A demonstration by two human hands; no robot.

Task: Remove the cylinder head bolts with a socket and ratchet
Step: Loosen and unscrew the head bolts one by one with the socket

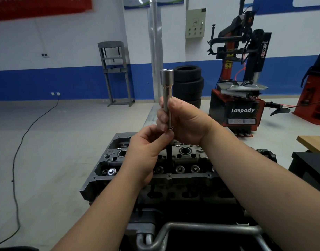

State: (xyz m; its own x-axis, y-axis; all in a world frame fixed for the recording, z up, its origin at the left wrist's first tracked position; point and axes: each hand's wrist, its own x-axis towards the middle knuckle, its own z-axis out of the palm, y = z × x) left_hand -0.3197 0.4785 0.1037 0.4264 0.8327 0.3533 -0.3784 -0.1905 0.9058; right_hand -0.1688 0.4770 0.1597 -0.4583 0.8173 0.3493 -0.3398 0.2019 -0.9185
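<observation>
Below the fingers (162, 122) a grey cylinder head (155, 171) sat on a dark engine stand (191, 230) with a silver tube frame. The pale tiled floor (65, 142) carried the stand. Beyond the fingers stood stacked tyres (189, 84), a red tyre changer (235, 105) and a grey press frame (115, 73); a black cable (16, 160) trailed far left of them.

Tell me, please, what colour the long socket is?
Shiny silver metal socket; head view.

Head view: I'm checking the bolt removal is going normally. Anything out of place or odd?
Nothing looks damaged or spilled. The right hand holds a long socket upright above the cylinder head, while the left hand pinches a dark bolt below it.
</observation>
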